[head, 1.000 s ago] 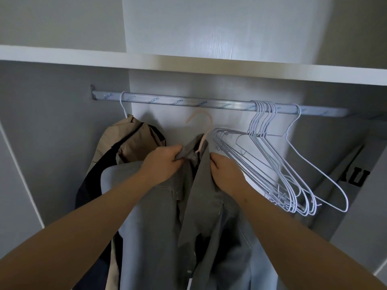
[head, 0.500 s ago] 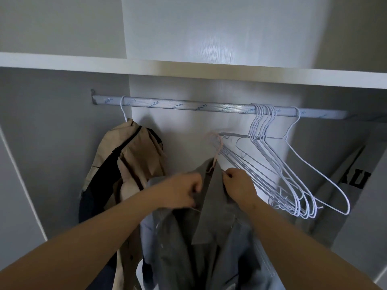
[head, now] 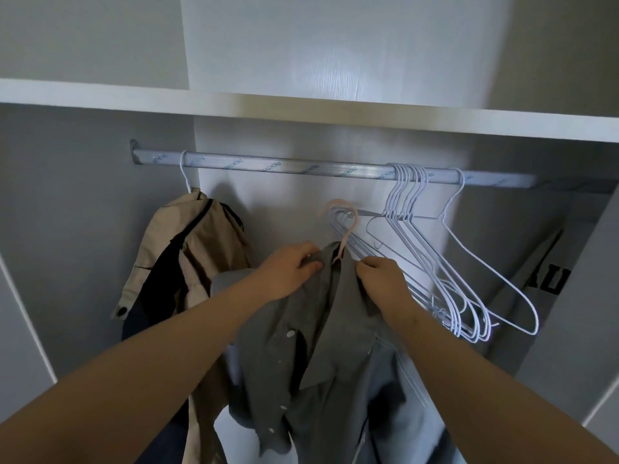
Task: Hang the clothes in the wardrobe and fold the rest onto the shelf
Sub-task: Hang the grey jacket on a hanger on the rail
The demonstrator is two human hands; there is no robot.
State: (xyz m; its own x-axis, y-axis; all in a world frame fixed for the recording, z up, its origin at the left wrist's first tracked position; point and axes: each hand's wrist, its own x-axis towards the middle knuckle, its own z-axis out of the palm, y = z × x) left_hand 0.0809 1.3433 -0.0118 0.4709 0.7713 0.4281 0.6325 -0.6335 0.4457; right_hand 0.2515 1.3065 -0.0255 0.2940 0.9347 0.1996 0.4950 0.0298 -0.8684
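Pinching the collar of the grey shirt (head: 294, 336) on either side of the pink hanger (head: 348, 229), the left hand (head: 291, 267) and right hand (head: 382, 279) each curl fingers and thumb on the cloth, as seen in the head view. Compared with a second ago, the hanger's hook has drifted rightward and sits lower against the rail (head: 284, 167). It now overlaps the bunch of white wire hangers (head: 435, 262). Over the last half second the hands have come up a little. The shirt hangs below the rail, not yet hooked, right of the beige jacket (head: 187, 249). Judging by this, the hook may snag the wire hangers before it reaches bare rail.
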